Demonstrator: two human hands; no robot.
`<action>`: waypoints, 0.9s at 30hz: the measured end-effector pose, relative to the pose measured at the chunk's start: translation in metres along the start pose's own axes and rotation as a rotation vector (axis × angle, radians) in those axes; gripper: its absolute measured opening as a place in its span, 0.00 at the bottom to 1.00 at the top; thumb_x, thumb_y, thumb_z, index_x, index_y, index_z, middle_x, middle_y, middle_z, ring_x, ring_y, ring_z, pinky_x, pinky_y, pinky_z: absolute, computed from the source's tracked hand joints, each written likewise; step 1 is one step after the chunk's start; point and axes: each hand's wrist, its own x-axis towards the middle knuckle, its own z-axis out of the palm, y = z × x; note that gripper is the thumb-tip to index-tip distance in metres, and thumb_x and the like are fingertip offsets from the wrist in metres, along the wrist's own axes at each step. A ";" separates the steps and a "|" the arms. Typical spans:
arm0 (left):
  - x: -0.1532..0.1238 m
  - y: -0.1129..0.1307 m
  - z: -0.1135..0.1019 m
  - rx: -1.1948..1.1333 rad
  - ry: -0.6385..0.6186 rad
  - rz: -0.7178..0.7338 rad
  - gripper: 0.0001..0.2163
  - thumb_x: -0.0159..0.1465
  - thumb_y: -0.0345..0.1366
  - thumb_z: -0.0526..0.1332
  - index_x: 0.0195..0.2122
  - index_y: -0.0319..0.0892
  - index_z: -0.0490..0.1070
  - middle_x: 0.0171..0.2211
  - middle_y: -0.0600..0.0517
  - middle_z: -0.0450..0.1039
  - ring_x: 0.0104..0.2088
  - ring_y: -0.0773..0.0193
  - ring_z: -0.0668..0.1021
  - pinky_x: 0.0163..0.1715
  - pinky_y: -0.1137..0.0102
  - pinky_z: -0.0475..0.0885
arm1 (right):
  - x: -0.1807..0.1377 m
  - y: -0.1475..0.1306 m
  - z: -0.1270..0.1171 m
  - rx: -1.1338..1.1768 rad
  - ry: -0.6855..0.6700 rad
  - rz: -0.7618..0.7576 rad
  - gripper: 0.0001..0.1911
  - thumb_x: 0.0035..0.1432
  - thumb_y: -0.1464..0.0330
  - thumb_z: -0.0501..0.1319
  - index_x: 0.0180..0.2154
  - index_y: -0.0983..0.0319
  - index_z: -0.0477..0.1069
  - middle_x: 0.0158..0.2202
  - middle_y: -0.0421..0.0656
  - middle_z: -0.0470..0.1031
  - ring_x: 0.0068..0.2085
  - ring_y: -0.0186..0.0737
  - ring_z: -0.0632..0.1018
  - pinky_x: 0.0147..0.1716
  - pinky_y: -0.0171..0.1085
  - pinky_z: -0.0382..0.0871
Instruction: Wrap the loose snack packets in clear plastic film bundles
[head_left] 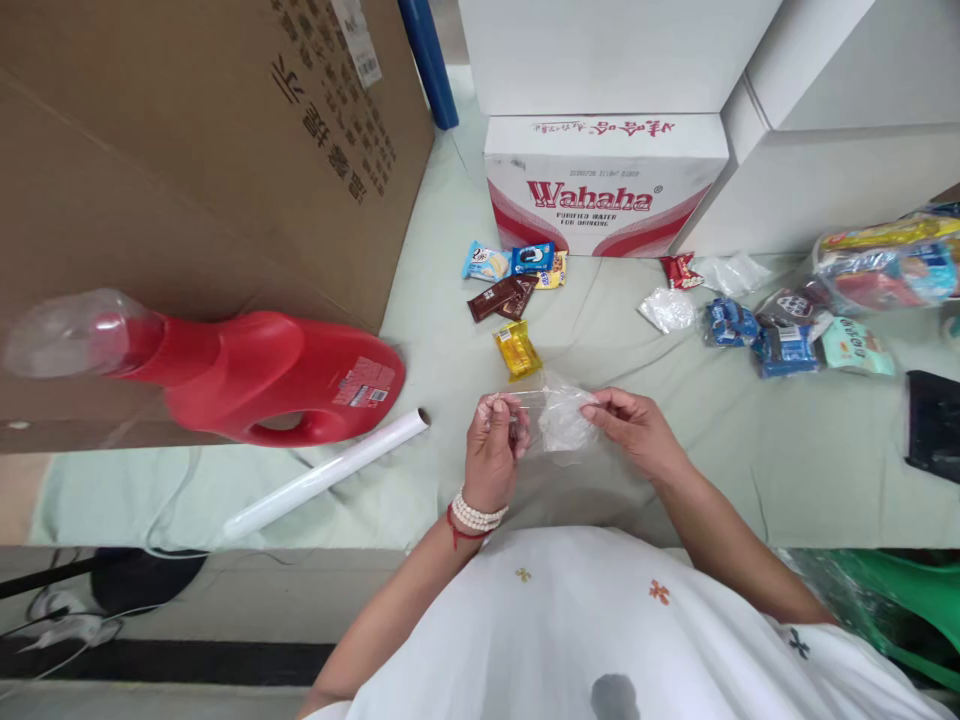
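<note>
A clear plastic bag (564, 418) is stretched between my two hands over the cloth near the table's front edge. My left hand (495, 432), with a white bead bracelet at the wrist, pinches its left side. The thumb and fingers of my right hand (631, 424) are closed on its right edge. Just beyond the bag lies a yellow snack packet (517, 350). Behind that packet are brown wrapped snacks (501, 298), a light blue packet (486, 262) and a dark blue packet (533, 258).
A red detergent jug (277, 375) lies at the left beside a large cardboard box (225, 150) and a white roll (330, 472). A Wahaha carton (606, 190) stands at the back. Further right are crumpled clear bags (667, 310), blue packets (786, 350) and a filled snack bag (892, 262).
</note>
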 end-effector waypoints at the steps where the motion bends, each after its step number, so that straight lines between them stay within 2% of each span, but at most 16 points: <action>1: 0.000 0.000 0.001 -0.004 0.009 0.013 0.19 0.64 0.56 0.65 0.37 0.44 0.68 0.27 0.58 0.68 0.19 0.76 0.64 0.16 0.79 0.58 | -0.002 -0.010 -0.004 -0.051 -0.010 -0.067 0.18 0.56 0.53 0.70 0.35 0.61 0.78 0.27 0.37 0.72 0.28 0.33 0.69 0.29 0.34 0.63; 4: -0.002 0.000 0.003 -0.046 0.008 0.011 0.19 0.64 0.56 0.64 0.39 0.44 0.70 0.24 0.59 0.66 0.19 0.75 0.64 0.14 0.80 0.56 | -0.007 -0.041 -0.015 -0.306 -0.042 -0.331 0.10 0.63 0.59 0.67 0.37 0.60 0.79 0.29 0.39 0.73 0.29 0.33 0.70 0.29 0.34 0.63; 6: -0.004 0.002 0.005 -0.100 -0.039 -0.032 0.20 0.64 0.57 0.64 0.41 0.44 0.72 0.24 0.59 0.66 0.17 0.75 0.63 0.13 0.80 0.55 | -0.009 -0.056 -0.019 -0.460 -0.031 -0.488 0.07 0.65 0.63 0.65 0.40 0.58 0.80 0.31 0.40 0.74 0.30 0.35 0.72 0.30 0.35 0.65; 8: -0.004 0.006 0.006 -0.164 -0.090 -0.079 0.21 0.63 0.59 0.65 0.43 0.45 0.73 0.26 0.58 0.69 0.16 0.76 0.62 0.12 0.80 0.54 | -0.011 -0.062 -0.019 -0.542 0.088 -0.595 0.06 0.66 0.65 0.64 0.42 0.57 0.80 0.35 0.42 0.76 0.33 0.37 0.74 0.32 0.36 0.67; 11: -0.002 0.012 0.004 -0.238 -0.083 -0.112 0.23 0.63 0.59 0.64 0.48 0.47 0.73 0.33 0.55 0.76 0.15 0.79 0.62 0.11 0.79 0.53 | -0.017 -0.056 -0.012 -0.563 0.393 -0.652 0.05 0.67 0.65 0.62 0.41 0.57 0.77 0.36 0.42 0.74 0.34 0.38 0.74 0.33 0.37 0.68; 12: -0.001 0.013 0.004 -0.251 -0.071 -0.113 0.23 0.63 0.59 0.64 0.50 0.48 0.72 0.35 0.55 0.77 0.14 0.79 0.61 0.11 0.79 0.53 | -0.020 -0.051 -0.008 -0.548 0.430 -0.645 0.05 0.67 0.64 0.62 0.41 0.57 0.76 0.34 0.41 0.73 0.33 0.37 0.73 0.32 0.37 0.68; 13: 0.000 0.013 0.003 -0.259 -0.061 -0.111 0.23 0.65 0.58 0.63 0.53 0.49 0.72 0.37 0.54 0.79 0.13 0.80 0.61 0.11 0.79 0.54 | -0.022 -0.043 -0.003 -0.527 0.396 -0.622 0.06 0.68 0.64 0.62 0.41 0.57 0.75 0.34 0.41 0.72 0.32 0.38 0.73 0.31 0.37 0.69; 14: 0.000 0.013 0.003 -0.263 -0.054 -0.106 0.23 0.66 0.57 0.62 0.55 0.50 0.71 0.39 0.53 0.80 0.13 0.80 0.61 0.11 0.79 0.54 | -0.025 -0.035 0.003 -0.503 0.308 -0.590 0.07 0.67 0.62 0.62 0.43 0.57 0.75 0.35 0.42 0.72 0.33 0.38 0.73 0.31 0.37 0.70; 16: -0.002 0.010 0.003 -0.267 -0.058 -0.095 0.23 0.67 0.57 0.60 0.59 0.51 0.69 0.43 0.51 0.81 0.13 0.79 0.63 0.11 0.78 0.55 | -0.026 -0.018 0.017 -0.457 0.093 -0.511 0.15 0.62 0.58 0.67 0.48 0.56 0.74 0.42 0.45 0.75 0.39 0.42 0.76 0.35 0.39 0.73; 18: -0.005 0.007 0.004 -0.269 -0.077 -0.096 0.25 0.68 0.57 0.59 0.61 0.52 0.67 0.47 0.48 0.81 0.15 0.78 0.65 0.12 0.78 0.56 | -0.023 -0.004 0.030 -0.385 -0.032 -0.429 0.21 0.57 0.57 0.71 0.50 0.56 0.74 0.47 0.47 0.75 0.46 0.45 0.76 0.41 0.42 0.75; 21: -0.007 0.006 0.004 -0.268 -0.097 -0.080 0.26 0.68 0.57 0.59 0.63 0.53 0.67 0.52 0.46 0.80 0.15 0.78 0.67 0.13 0.77 0.59 | -0.012 0.005 0.038 -0.186 -0.050 -0.304 0.11 0.61 0.57 0.68 0.40 0.57 0.77 0.41 0.44 0.75 0.42 0.42 0.76 0.41 0.39 0.73; 23: -0.006 0.009 0.001 -0.275 -0.084 -0.046 0.25 0.68 0.56 0.60 0.63 0.53 0.67 0.53 0.45 0.80 0.15 0.79 0.67 0.13 0.77 0.59 | -0.006 0.003 0.034 -0.064 -0.035 -0.232 0.11 0.61 0.57 0.68 0.35 0.57 0.77 0.36 0.42 0.74 0.39 0.39 0.75 0.38 0.37 0.70; 27: 0.000 0.019 -0.007 -0.319 -0.054 -0.006 0.24 0.68 0.55 0.60 0.62 0.54 0.68 0.52 0.46 0.81 0.13 0.79 0.66 0.11 0.78 0.57 | 0.000 -0.009 0.018 0.046 0.072 -0.200 0.11 0.60 0.58 0.69 0.34 0.57 0.76 0.35 0.40 0.74 0.37 0.37 0.72 0.39 0.36 0.68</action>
